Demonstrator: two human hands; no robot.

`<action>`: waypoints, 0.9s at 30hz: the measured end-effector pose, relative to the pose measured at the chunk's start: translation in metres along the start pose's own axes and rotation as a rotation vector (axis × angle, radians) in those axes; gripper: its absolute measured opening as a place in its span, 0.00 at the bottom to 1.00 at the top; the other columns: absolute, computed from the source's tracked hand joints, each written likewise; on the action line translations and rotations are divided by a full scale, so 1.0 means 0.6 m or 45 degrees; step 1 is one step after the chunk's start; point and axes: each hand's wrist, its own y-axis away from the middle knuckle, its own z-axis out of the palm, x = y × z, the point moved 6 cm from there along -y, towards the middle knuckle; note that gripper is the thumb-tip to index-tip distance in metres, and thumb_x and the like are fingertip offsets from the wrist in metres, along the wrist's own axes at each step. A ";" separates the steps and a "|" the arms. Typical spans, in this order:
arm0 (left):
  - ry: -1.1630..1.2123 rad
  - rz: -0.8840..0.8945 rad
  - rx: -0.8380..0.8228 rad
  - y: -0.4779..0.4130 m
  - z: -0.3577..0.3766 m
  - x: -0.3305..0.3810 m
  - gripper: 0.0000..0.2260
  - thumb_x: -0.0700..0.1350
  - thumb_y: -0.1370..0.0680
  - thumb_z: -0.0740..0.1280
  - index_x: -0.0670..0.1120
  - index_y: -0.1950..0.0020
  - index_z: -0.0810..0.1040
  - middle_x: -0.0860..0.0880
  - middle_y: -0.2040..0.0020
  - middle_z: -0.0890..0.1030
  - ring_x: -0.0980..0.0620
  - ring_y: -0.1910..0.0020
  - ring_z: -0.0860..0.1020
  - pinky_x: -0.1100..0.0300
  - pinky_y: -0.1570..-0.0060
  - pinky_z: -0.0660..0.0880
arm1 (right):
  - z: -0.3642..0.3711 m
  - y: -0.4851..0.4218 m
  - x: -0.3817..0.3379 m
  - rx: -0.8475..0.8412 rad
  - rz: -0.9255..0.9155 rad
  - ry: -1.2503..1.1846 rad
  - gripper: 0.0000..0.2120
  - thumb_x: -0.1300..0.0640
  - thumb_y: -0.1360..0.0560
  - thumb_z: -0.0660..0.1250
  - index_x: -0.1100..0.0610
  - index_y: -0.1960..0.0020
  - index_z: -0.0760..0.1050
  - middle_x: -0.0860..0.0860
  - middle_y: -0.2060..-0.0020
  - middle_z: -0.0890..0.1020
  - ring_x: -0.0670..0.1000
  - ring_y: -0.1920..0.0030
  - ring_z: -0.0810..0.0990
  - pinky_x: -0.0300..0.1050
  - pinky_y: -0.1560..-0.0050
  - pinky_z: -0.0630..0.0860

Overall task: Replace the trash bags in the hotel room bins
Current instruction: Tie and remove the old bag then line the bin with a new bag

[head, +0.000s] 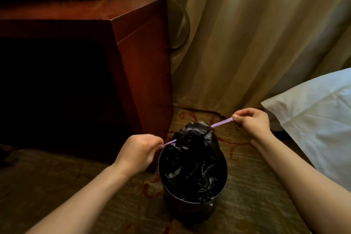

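L hand [139, 150] & R hand [252, 121] each pinched 1 end of the purple string [222, 122] with curled fingers [245, 113] and held it tight, prob. to pull shut the black bag [193, 157] that sat in the bin [190, 210] on the carpet [256, 205].

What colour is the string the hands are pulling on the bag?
Light purple. The string shows best in the head view, stretched from the black bag.

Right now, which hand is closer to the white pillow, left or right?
Right. The right hand pinches the purple drawstring just left of the white pillow; the left hand holds the other end across the black bag, beside the wooden cabinet.
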 end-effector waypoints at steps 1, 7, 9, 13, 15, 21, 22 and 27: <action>-0.014 -0.030 -0.051 0.007 0.010 -0.007 0.07 0.47 0.24 0.67 0.48 0.56 0.84 0.53 0.62 0.84 0.53 0.64 0.83 0.58 0.67 0.80 | -0.012 -0.005 0.021 0.046 0.039 0.023 0.07 0.65 0.31 0.77 0.55 0.64 0.83 0.57 0.62 0.85 0.55 0.57 0.83 0.53 0.48 0.82; -0.113 -0.201 -0.180 0.019 0.037 -0.036 0.03 0.44 0.24 0.71 0.50 0.55 0.84 0.54 0.62 0.83 0.52 0.64 0.82 0.57 0.66 0.79 | -0.039 -0.002 0.092 0.129 0.202 0.037 0.04 0.63 0.28 0.75 0.56 0.61 0.83 0.55 0.59 0.85 0.55 0.52 0.83 0.57 0.44 0.80; -0.139 -0.238 -0.174 0.018 0.034 -0.039 0.02 0.45 0.23 0.71 0.51 0.54 0.84 0.54 0.61 0.84 0.52 0.63 0.82 0.56 0.64 0.79 | -0.035 0.007 0.094 0.139 0.167 0.017 0.04 0.62 0.28 0.75 0.55 0.60 0.83 0.55 0.58 0.85 0.55 0.53 0.83 0.53 0.47 0.81; 0.065 -0.586 -0.032 0.016 0.019 -0.053 0.03 0.48 0.23 0.71 0.52 0.53 0.84 0.56 0.61 0.83 0.56 0.61 0.81 0.53 0.58 0.80 | -0.014 0.034 0.063 0.050 -0.037 -0.070 0.05 0.63 0.27 0.74 0.54 0.59 0.82 0.58 0.60 0.86 0.55 0.58 0.85 0.54 0.52 0.83; 0.372 -0.816 0.053 0.015 0.029 -0.055 0.01 0.47 0.24 0.73 0.53 0.56 0.84 0.56 0.64 0.83 0.58 0.62 0.82 0.51 0.57 0.81 | 0.004 0.058 0.037 -0.067 -0.190 -0.037 0.05 0.63 0.26 0.73 0.54 0.56 0.82 0.53 0.62 0.86 0.52 0.58 0.86 0.53 0.53 0.84; 0.274 -0.659 -0.213 -0.001 0.062 0.009 0.25 0.49 0.27 0.72 0.56 0.31 0.71 0.53 0.37 0.73 0.53 0.39 0.75 0.53 0.39 0.75 | 0.055 0.130 0.015 -0.430 -0.602 0.558 0.13 0.48 0.25 0.72 0.50 0.42 0.81 0.44 0.53 0.80 0.46 0.50 0.80 0.41 0.49 0.75; 0.142 -0.517 -0.229 -0.010 0.057 0.026 0.30 0.50 0.27 0.70 0.58 0.26 0.66 0.53 0.31 0.68 0.53 0.33 0.70 0.53 0.36 0.73 | 0.056 0.134 0.020 -0.455 -0.610 0.638 0.19 0.43 0.27 0.73 0.50 0.39 0.80 0.44 0.51 0.77 0.46 0.48 0.77 0.41 0.48 0.74; -0.016 -0.161 -0.471 -0.047 0.095 0.075 0.37 0.64 0.25 0.66 0.68 0.23 0.48 0.55 0.19 0.50 0.53 0.20 0.49 0.51 0.27 0.59 | 0.068 0.148 0.052 -0.533 -0.775 0.912 0.34 0.34 0.36 0.74 0.49 0.34 0.77 0.49 0.27 0.66 0.52 0.29 0.63 0.45 0.30 0.62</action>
